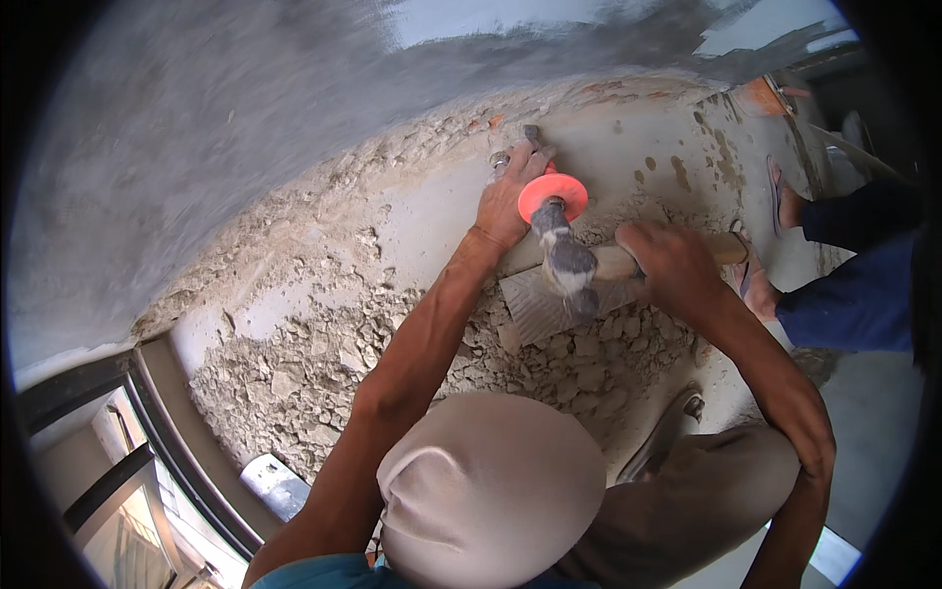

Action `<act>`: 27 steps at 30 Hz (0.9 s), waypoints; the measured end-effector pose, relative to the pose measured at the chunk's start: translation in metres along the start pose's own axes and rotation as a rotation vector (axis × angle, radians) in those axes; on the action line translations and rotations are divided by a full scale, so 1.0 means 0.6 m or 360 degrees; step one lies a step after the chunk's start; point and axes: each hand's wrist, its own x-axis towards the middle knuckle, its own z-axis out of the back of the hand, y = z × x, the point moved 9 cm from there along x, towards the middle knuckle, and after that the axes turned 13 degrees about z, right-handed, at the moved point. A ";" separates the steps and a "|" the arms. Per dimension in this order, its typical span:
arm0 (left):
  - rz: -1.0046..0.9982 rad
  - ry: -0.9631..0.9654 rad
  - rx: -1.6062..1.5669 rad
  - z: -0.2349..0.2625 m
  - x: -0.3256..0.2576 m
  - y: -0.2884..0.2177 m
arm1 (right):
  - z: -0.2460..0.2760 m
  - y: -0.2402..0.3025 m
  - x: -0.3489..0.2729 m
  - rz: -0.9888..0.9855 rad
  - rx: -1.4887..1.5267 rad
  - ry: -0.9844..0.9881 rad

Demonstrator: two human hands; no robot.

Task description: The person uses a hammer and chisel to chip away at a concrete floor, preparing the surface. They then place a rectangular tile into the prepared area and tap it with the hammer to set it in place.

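My left hand (512,194) is wrapped round a chisel with a round orange hand guard (574,188). The dark tip of the chisel (531,133) points at the broken foot of the wall. My right hand (672,265) grips the wooden handle of a hammer (616,262). The hammer's dusty metal head (569,265) is at the struck end of the chisel, just below the guard; whether they touch I cannot tell. Beneath the hammer a ridged grey piece of tile (535,312) lies on the rubble.
Broken mortar (304,363) covers the floor along the grey wall (235,128). Another person's sandalled feet (760,285) stand at the right. A framed glass door or window (137,471) is at lower left, near a flat metal piece (275,486). My bent knee (496,481) is in front.
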 end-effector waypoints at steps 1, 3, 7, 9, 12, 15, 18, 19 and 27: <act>0.0023 0.0041 0.0002 -0.003 0.005 -0.002 | -0.011 -0.020 0.003 -0.0109 -0.0039 0.0064; -0.0051 -0.0042 0.0124 -0.014 0.001 0.000 | -0.009 -0.033 0.000 -0.0192 -0.0093 0.0113; -0.0054 0.0003 0.0142 -0.003 -0.001 0.003 | -0.004 -0.010 -0.009 -0.0096 -0.0009 0.0082; -0.0121 -0.0048 0.0061 0.026 -0.013 -0.001 | -0.010 -0.006 -0.024 -0.0059 0.0091 0.0160; -0.0042 -0.0147 -0.0456 0.091 -0.046 -0.011 | -0.035 0.018 -0.058 0.0024 0.0268 0.0399; 0.0158 -0.0331 -0.1033 0.155 -0.132 0.018 | -0.075 0.077 -0.075 0.0222 0.0430 0.0606; 0.0673 -0.0096 -0.1193 0.171 -0.196 0.027 | -0.141 0.114 -0.129 0.0257 0.0497 0.0866; 0.0808 0.0039 -0.1089 0.176 -0.212 0.022 | -0.154 0.124 -0.141 0.0277 0.0530 0.0907; 0.0651 0.0492 0.0078 0.156 -0.298 -0.021 | -0.228 0.145 -0.178 0.0331 0.0675 0.1266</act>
